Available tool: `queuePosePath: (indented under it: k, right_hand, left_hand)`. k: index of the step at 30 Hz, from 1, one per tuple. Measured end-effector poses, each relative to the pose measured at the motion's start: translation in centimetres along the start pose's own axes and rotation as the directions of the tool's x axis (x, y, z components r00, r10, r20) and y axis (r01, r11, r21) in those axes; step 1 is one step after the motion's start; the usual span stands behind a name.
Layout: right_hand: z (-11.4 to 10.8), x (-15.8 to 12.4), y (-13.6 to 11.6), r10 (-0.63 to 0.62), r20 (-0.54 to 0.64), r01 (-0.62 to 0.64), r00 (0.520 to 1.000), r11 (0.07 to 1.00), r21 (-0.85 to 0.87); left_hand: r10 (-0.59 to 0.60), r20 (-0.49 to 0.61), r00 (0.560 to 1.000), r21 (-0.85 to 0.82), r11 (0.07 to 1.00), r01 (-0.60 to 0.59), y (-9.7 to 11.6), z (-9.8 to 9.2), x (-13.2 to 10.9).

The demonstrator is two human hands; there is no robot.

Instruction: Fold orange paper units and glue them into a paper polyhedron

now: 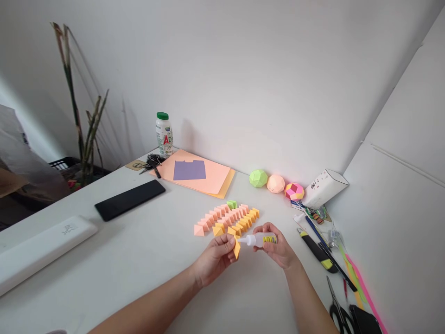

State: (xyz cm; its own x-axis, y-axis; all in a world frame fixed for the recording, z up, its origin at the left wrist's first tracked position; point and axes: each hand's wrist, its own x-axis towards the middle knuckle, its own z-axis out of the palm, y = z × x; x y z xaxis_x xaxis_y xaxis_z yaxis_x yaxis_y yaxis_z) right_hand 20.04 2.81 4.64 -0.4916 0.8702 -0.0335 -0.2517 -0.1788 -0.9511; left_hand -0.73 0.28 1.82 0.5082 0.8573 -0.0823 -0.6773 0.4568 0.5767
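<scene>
My left hand (216, 258) pinches a small folded orange paper piece (237, 247) above the white table (139, 260). My right hand (276, 248) grips a small glue bottle (259, 240), and its white nozzle points left and touches the paper piece. Just beyond both hands lie rows of folded paper pieces (227, 218) in pink and orange, with one green piece (232, 204) at the far end.
Three paper balls (276, 183) sit by the wall next to a white box (325, 188). Pens, a cutter (318, 253) and scissors (339, 313) lie right. Paper sheets (194, 174), a bottle (164, 134), keys (151, 163), a black phone (130, 199) and a white case (38, 250) lie left.
</scene>
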Motion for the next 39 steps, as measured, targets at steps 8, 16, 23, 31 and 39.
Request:
queuePosePath:
  k: [8,16,23,31,39]
  right_hand:
    - [0.0,0.1,0.2,-0.002,-0.013,0.002,1.000,1.000,-0.001]
    - [-0.2,0.0,0.0,-0.025,-0.019,0.025,1.000,0.999,0.019]
    - [0.0,-0.1,-0.4,-0.002,-0.026,0.001,1.000,1.000,-0.017]
    - [0.0,-0.5,-1.5,0.017,-0.074,-0.019,0.997,1.000,-0.025]
    - [0.4,-0.4,-1.7,0.023,-0.077,-0.029,0.997,0.997,-0.068]
  left_hand:
    - [-0.014,0.033,0.999,0.018,1.000,0.014,0.0,0.3,-0.2]
    - [-0.021,0.052,0.998,0.013,1.000,0.020,0.0,0.2,-0.2]
    - [-0.020,0.033,0.999,0.017,1.000,0.019,0.0,0.3,-0.2]
    - [-0.043,0.018,0.999,0.026,0.999,0.043,0.0,0.4,-0.3]
    - [-0.054,-0.008,0.998,0.034,0.998,0.055,-0.1,0.4,-0.3]
